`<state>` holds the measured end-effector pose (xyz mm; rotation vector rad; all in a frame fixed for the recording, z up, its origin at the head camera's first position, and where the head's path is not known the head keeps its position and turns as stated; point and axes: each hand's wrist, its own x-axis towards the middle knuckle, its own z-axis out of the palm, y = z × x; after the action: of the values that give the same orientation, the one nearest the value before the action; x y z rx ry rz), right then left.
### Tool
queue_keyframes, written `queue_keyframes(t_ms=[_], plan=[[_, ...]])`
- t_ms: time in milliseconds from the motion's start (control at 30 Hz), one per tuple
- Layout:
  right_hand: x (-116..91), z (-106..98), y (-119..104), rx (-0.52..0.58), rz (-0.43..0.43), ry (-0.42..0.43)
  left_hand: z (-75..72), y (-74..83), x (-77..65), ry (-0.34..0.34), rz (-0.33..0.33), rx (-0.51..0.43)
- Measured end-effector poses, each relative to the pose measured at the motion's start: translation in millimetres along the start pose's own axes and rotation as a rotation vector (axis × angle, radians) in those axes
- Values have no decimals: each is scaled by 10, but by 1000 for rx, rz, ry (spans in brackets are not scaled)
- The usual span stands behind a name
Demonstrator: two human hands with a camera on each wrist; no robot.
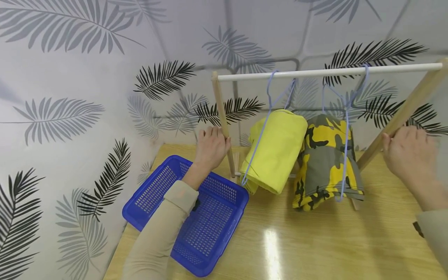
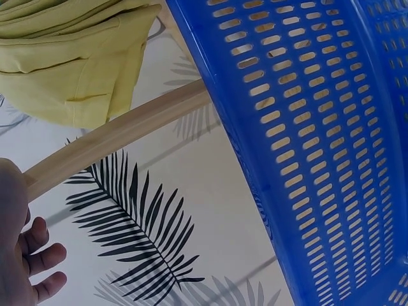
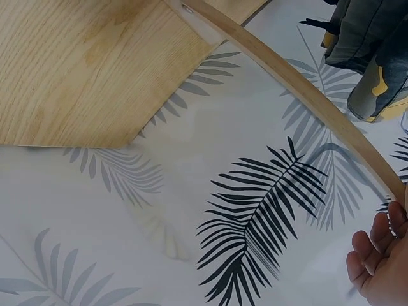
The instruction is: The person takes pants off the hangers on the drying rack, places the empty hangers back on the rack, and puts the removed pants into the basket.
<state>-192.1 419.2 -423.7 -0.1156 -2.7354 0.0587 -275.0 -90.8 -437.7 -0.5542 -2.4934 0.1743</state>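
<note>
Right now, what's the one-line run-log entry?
left hand: holds left post; right hand: holds right post; yellow cloth, camouflage cloth: hanging from white rail

Head view high, facing forward, down; wrist views closer, each sharing one rack leg [image 1: 221,107].

One left hand [image 1: 211,147], one right hand [image 1: 411,155]. Wooden posts [image 1: 402,112]: two, one per hand. Between hands: two hangers [image 1: 346,149]; two cloth bundles [image 1: 278,149], one yellow, one camouflage. Above: one white rail [image 1: 315,73]. Beside left: one blue basket [image 1: 218,254]. Below: one worktop [image 1: 297,241].
</note>
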Motion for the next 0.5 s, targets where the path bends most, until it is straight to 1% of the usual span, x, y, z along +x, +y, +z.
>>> queue_keyframes(t_ms=[33,100,200,367,500], plan=[[-6,5,-3,1,-8,18,-1,-2,-2,8,1,1],[-9,7,-13,0,-6,21,-7,-6,-6,19,3,3],[-4,3,-37,-13,3,-6,-18,-9,-12,18,2,0],[2,-26,-80,-49,21,-45,-36,-6,-16,-15,-3,3],[-22,-98,-112,-63,53,-95,-33,-3,-13,-1,8,29]])
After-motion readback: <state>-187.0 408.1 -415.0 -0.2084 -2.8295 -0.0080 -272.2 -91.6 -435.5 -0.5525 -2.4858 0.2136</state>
